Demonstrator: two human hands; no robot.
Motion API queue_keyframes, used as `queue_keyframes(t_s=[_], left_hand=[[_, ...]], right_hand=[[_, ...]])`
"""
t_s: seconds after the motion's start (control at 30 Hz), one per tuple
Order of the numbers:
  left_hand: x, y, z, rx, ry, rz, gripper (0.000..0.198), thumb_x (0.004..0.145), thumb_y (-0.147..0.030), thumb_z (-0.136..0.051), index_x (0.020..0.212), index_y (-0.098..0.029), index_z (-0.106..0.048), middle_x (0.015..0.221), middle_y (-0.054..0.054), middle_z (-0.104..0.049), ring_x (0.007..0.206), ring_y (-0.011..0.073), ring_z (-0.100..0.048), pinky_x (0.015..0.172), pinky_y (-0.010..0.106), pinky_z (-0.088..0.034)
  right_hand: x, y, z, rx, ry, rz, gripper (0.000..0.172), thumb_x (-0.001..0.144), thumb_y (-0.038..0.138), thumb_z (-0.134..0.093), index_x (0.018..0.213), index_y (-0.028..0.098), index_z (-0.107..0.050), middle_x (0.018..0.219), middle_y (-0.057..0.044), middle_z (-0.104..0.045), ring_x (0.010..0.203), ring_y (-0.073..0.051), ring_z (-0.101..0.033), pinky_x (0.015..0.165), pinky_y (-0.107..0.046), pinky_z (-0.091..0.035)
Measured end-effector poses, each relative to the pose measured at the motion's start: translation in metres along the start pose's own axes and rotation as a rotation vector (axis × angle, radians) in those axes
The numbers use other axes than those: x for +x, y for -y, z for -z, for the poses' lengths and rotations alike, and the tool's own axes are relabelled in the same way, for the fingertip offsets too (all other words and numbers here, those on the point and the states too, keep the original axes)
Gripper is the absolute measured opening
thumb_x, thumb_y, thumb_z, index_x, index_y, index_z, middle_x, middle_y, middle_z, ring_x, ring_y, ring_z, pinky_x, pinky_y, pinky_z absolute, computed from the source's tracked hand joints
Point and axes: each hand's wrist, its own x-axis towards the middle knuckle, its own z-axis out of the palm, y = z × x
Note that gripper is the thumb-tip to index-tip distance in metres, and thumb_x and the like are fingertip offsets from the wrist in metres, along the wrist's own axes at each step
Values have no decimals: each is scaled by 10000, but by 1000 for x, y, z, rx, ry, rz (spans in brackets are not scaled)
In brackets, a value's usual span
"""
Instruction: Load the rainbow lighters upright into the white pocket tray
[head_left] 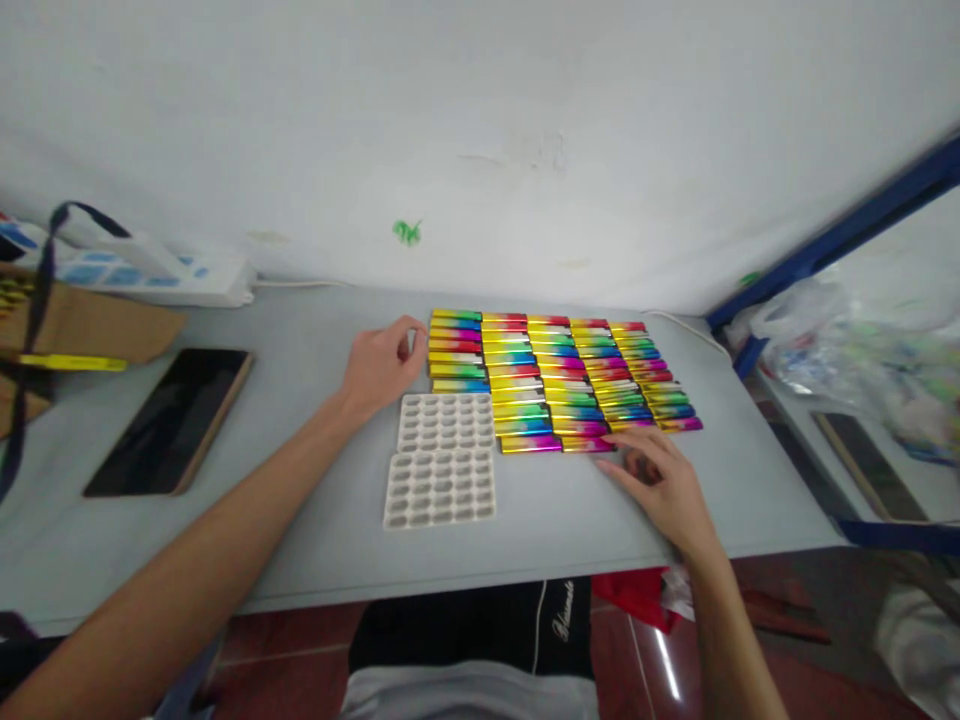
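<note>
Shiny gold-and-rainbow metallic sticks point(551, 352) are laid flat in snug columns, probably for neat edges. The left edge is met by the left hand point(382, 365), fingers curled, grip can't be told; the lower edge by the right hand point(667, 490), thumb and fingers parted. White pocketed rectangular trays point(442, 487) are set just beside.

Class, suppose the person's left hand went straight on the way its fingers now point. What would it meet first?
The left hand would probably meet the leftmost column of shiny rainbow sticks, whose near ends lie close beside it. Whether they already touch is unclear from this view.
</note>
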Motion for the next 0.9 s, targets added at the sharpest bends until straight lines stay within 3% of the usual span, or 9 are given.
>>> queue_keyframes(t_s=[0.17, 0.3, 0.4, 0.5, 0.67, 0.77, 0.9], left_hand=[[-7, -4, -1, 77, 32, -76, 240, 963, -307, -493, 1003, -208, -707, 550, -47, -526, 501, 151, -507, 604, 260, -376], [-7, -6, 5, -7, -95, 10, 267, 992, -324, -458, 1001, -205, -697, 558, -58, -489, 499, 138, -493, 609, 256, -398], [-6, -7, 13, -76, -99, 58, 258, 982, -348, -466, 960, -211, -685, 571, -60, -499, 509, 131, -498, 615, 254, -411], [-7, -5, 23, -101, 39, 3, 232, 934, -422, -549, 843, -222, -624, 618, -46, -564, 542, 132, -520, 623, 260, -419], [-8, 7, 38, -39, 408, -149, 515, 839, -650, -687, 650, -236, -446, 577, -51, -500, 545, 130, -423, 570, 279, -317], [-5, 14, 42, 3, 480, -115, 613, 733, -736, -774, 645, -239, -426, 565, -69, -470, 561, 125, -390, 565, 269, -273], [-3, 16, 44, 13, 546, -100, 619, 630, -720, -858, 670, -238, -472, 615, -66, -529, 595, 142, -438, 590, 264, -295]], right_hand=[[0, -1, 0, -42, -15, 11, 307, 950, 522, -760, 1138, 286, -818, 956, -53, -651, 668, -175, -568, 558, -325, -485], [1, 1, 0, -45, -36, 18, 293, 950, 504, -763, 1139, 286, -813, 977, -56, -655, 659, -171, -580, 537, -324, -484], [1, 3, -1, -57, -45, 15, 291, 959, 507, -745, 1130, 282, -816, 971, -61, -664, 658, -177, -586, 554, -337, -506], [2, 4, -1, -72, -62, 14, 285, 962, 518, -737, 1094, 281, -823, 980, -68, -672, 673, -186, -604, 578, -349, -527], [1, 6, -2, -71, -67, 23, 241, 961, 482, -756, 1090, 289, -821, 991, -61, -668, 693, -188, -619, 645, -364, -560], [1, 4, -2, -75, -58, 11, 244, 962, 465, -760, 1119, 285, -810, 965, -54, -669, 687, -187, -618, 623, -354, -551], [0, 3, -4, -81, -50, 3, 274, 953, 456, -773, 1166, 286, -786, 902, -39, -674, 655, -190, -612, 571, -336, -542]])
